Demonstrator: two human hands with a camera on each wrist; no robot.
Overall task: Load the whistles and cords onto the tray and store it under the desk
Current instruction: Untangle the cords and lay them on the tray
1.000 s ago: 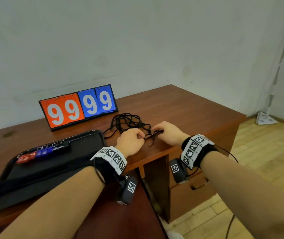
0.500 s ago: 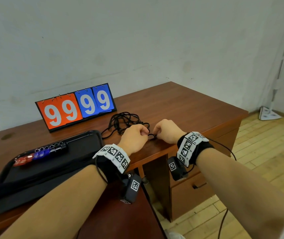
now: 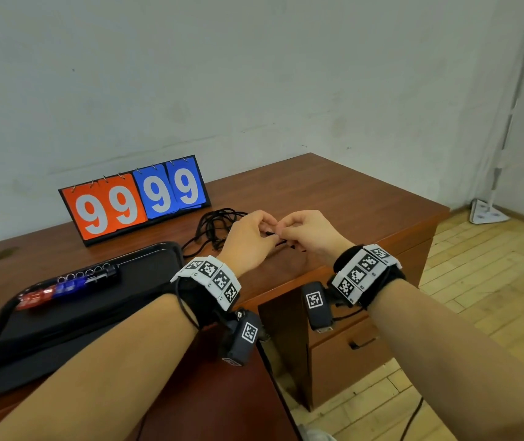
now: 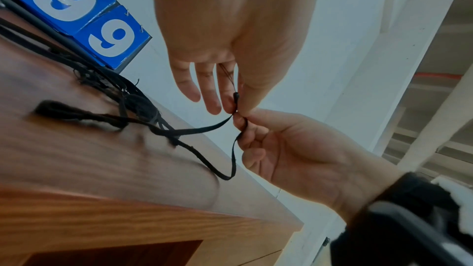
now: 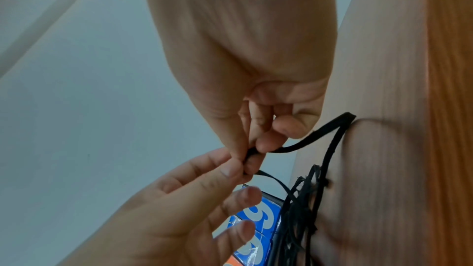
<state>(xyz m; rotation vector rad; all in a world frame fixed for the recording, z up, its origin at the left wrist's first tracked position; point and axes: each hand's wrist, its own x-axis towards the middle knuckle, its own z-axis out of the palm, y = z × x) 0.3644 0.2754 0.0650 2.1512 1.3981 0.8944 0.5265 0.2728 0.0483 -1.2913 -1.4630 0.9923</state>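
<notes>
A tangle of black cords [image 3: 219,224] lies on the brown desk [image 3: 334,198], in front of the scoreboard. My left hand [image 3: 267,229] and right hand [image 3: 284,233] meet just above the desk, to the right of the tangle. Both pinch one black cord [image 4: 197,129] between thumb and fingers, the left hand [image 4: 236,106] at its end, the right hand [image 4: 243,123] right beside it. From there the cord [image 5: 302,145] droops in a loop back to the tangle. A black tray [image 3: 159,262] at the left holds a row of red, blue and dark whistles [image 3: 70,284].
An orange and blue flip scoreboard [image 3: 133,198] showing 99 99 stands at the desk's back, behind the cords. Below the desk's right part is a drawer unit [image 3: 359,342], with a dark gap to its left. Wooden floor lies to the right.
Both hands have lifted a little off the desk and closed together, raising one cord end between their fingertips. The tangle, tray and whistles have not moved.
</notes>
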